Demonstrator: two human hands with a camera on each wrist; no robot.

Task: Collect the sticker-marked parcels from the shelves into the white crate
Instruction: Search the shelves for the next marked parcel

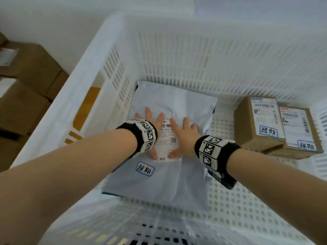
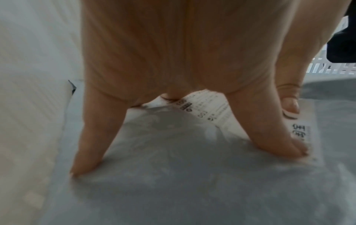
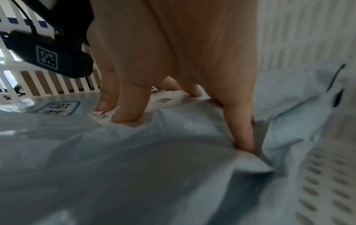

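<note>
The grey poly-bag parcel (image 1: 169, 131) lies flat on the floor of the white crate (image 1: 177, 55), beside two cardboard boxes (image 1: 276, 126). The left hand (image 1: 152, 124) and the right hand (image 1: 184, 137) press on it with spread, straight fingers, gripping nothing. It looks soft, light and slippery; I would lift it by its edges.

We count one white slatted plastic crate (image 1: 113, 55), one pale grey plastic mailer bag (image 1: 169, 183), two brown cardboard boxes (image 1: 243, 124), and three blue-bordered handwritten stickers (image 1: 145, 169).
</note>
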